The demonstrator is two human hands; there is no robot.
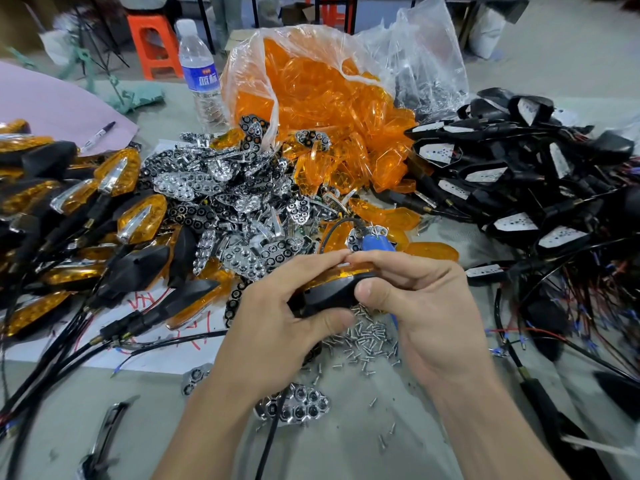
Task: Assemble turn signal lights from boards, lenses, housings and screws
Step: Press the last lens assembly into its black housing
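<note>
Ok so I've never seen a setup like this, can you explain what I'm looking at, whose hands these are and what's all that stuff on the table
There is no machine here, just a person working by hand. The single picture comes from a camera worn on their head, looking down. The left hand and right hand together grip one turn signal light, black below and orange on top. On the table lie finished lights at the left, shiny reflectors in the middle, a bag spilling orange lenses behind, black housings with white boards at the right, and loose screws under the hands. A water bottle stands at the back.
</note>
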